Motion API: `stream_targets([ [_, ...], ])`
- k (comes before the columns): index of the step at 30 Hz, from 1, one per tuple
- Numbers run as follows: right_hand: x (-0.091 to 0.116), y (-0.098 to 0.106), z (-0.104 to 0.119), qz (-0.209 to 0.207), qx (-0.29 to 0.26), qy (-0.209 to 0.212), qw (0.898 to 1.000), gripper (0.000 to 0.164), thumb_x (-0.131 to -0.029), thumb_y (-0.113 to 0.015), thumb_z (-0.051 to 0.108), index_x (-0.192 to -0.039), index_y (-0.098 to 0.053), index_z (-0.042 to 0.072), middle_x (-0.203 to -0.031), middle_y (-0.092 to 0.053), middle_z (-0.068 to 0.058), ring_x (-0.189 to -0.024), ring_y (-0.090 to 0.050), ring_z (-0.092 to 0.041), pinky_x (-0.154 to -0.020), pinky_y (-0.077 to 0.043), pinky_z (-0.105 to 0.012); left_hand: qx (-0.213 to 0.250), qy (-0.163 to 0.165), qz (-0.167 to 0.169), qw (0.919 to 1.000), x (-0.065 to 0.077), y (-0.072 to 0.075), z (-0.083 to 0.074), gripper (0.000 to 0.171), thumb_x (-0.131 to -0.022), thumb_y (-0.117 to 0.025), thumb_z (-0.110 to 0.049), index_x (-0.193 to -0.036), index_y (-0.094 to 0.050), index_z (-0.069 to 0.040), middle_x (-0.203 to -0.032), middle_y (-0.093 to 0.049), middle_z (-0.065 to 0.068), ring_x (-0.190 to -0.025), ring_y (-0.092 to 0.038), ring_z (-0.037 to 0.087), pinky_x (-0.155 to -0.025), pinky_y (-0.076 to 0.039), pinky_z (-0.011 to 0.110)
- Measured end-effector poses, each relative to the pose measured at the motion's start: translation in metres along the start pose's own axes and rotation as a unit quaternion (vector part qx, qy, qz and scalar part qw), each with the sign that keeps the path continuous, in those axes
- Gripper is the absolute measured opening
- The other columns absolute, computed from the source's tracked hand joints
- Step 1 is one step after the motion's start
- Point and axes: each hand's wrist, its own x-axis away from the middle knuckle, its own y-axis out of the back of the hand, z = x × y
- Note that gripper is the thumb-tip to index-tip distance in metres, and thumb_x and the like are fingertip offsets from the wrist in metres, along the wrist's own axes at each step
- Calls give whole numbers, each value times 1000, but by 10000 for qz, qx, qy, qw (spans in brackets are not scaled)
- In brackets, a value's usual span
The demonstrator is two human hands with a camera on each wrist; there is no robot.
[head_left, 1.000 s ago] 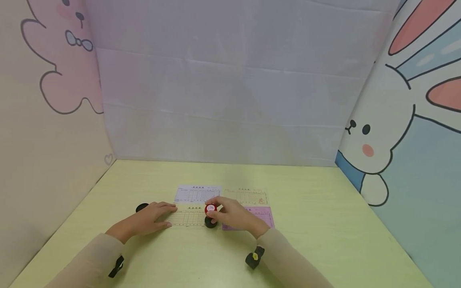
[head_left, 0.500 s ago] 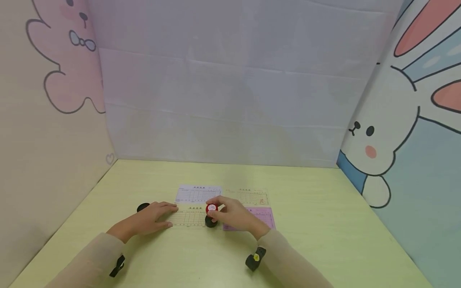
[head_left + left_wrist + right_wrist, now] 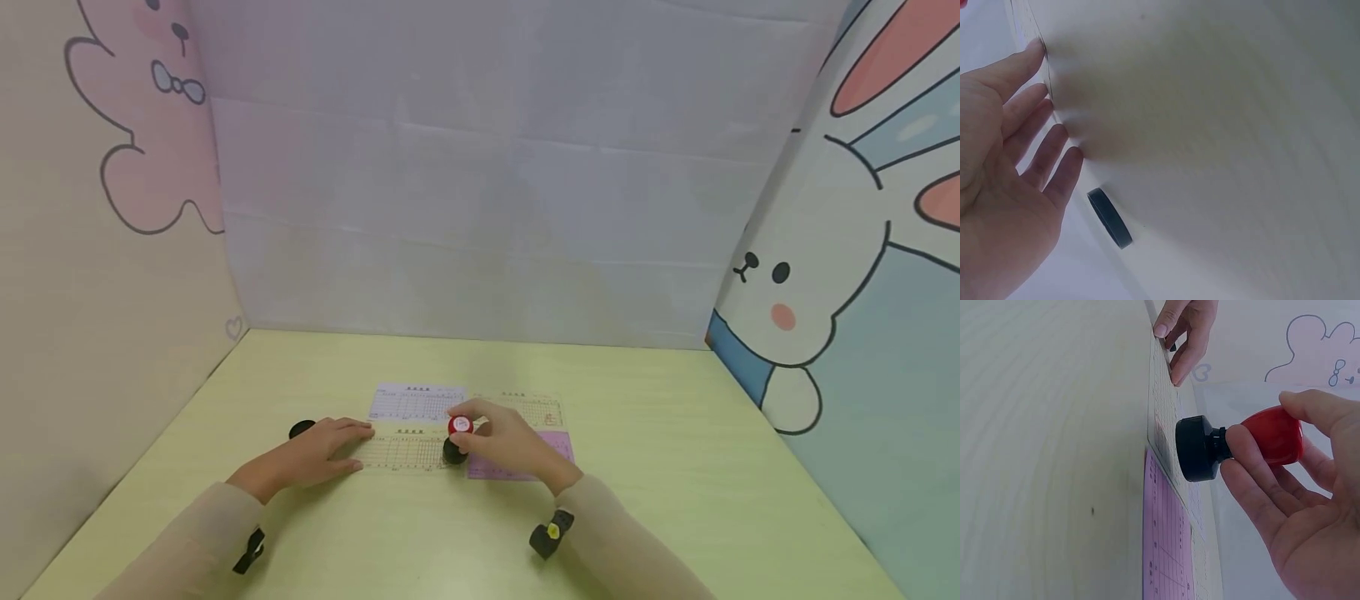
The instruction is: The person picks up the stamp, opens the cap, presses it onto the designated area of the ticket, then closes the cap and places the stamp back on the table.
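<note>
My right hand grips a stamp by its red knob, with the black round base towards the paper. In the right wrist view the base stands slightly apart from the pale yellow form, where a faint reddish mark shows near the right end. The fingertips of my left hand rest on that form's left edge, fingers extended. Just behind the left hand lies a black round cap, partly hidden in the head view.
A white-lilac form and a second yellow form bearing a red mark lie farther back. A pink form lies partly under my right hand's outline. Upright cloth walls bound the pale yellow-green table.
My right hand has risen with the stamp and shifted a little to the right, off the near yellow form. My left hand keeps its place at the form's edge.
</note>
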Motion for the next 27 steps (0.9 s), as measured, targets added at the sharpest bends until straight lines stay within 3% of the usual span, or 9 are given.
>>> stream_targets([
  [10, 10, 24, -4, -194, 75, 34, 9998, 39, -98, -66, 33, -134, -61, 22, -132, -61, 3, -100, -68, -12, -88, -54, -38, 222, 29, -42, 9997, 1, 4, -1, 52, -97, -68, -26, -139, -55, 3, -141, -52, 21, -128, -47, 46, -102, -40, 62],
  [20, 20, 43, -12, -439, 193, -13, 9988, 37, -96, -69, 30, -131, -62, 21, -120, -66, 2, -93, -69, -15, -87, -53, -38, 480, 358, -173, 9981, -5, 5, -3, 54, -96, -70, -28, -140, -55, -1, -138, -53, 17, -128, -49, 40, -104, -41, 58],
  [27, 31, 57, -16, -581, 197, -56, 9981, 37, -97, -68, 28, -132, -62, 18, -118, -66, -2, -92, -69, -17, -81, -55, -35, 421, 275, -550, 9972, -18, 0, -11, 51, -95, -71, -29, -138, -58, -5, -136, -56, 16, -126, -50, 41, -101, -42, 59],
])
